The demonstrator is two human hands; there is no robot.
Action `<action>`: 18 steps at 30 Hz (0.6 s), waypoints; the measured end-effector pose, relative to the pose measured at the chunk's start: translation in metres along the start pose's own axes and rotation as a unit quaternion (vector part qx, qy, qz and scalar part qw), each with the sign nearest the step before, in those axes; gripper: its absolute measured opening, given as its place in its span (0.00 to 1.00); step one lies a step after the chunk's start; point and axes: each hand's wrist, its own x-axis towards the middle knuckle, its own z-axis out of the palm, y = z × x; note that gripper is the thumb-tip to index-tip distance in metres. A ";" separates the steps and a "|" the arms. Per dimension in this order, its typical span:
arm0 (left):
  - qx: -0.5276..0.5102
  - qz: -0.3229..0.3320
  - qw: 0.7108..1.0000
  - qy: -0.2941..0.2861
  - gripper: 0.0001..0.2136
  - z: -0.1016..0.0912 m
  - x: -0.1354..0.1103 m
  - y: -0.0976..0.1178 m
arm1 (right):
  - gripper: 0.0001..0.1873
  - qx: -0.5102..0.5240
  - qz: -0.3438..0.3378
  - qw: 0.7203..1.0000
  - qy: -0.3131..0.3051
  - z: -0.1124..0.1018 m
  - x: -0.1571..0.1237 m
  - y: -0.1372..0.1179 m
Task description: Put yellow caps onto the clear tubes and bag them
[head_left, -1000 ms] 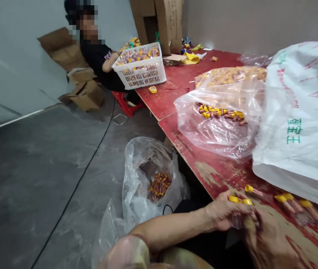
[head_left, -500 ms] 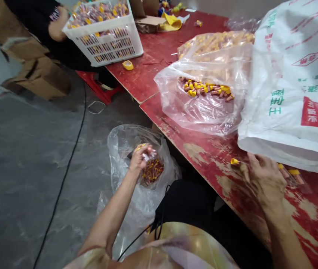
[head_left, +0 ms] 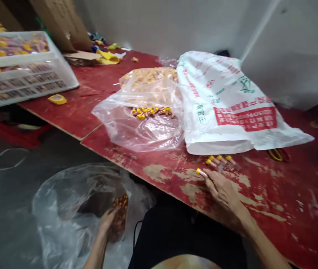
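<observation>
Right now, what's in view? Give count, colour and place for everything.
Table: one, worn red, across the middle
Crate: one, white, filled, far left
Roll: one, yellow, beside crate
Cardboard box: one, brown, behind crate
Sheet: one, yellow, right of box
Wall: one, pale, at back
Table bag: one, clear, centre
Bagged tubes: uncountable, yellow-capped, inside table bag
Sack: one, white, red and green print, table bag's right
Loose tubes: about four, yellow-capped, before sack
Lone tube: one, yellow-capped, nearer table's front
Looped object: one, yellow and red, by sack
Stool: one, red, below table, left
Floor bag: one, clear, below table's front edge
Pieces: uncountable, yellow and brown, inside floor bag
Left hand: one, bare, inside floor bag
Right hand: one, bare, at lone tube
</observation>
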 end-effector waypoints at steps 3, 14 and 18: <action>0.021 0.113 0.988 0.103 0.03 -0.009 -0.001 0.038 | 0.17 -0.020 0.068 0.997 -0.025 -0.035 -0.036 0.018; -0.114 0.168 0.903 -0.379 0.16 0.111 -0.179 0.111 | 0.20 -0.139 0.216 0.959 -0.122 -0.023 -0.090 0.063; -0.116 -0.005 0.837 -0.534 0.13 0.154 -0.217 0.094 | 0.23 -0.100 0.223 0.963 -0.110 -0.022 -0.088 0.063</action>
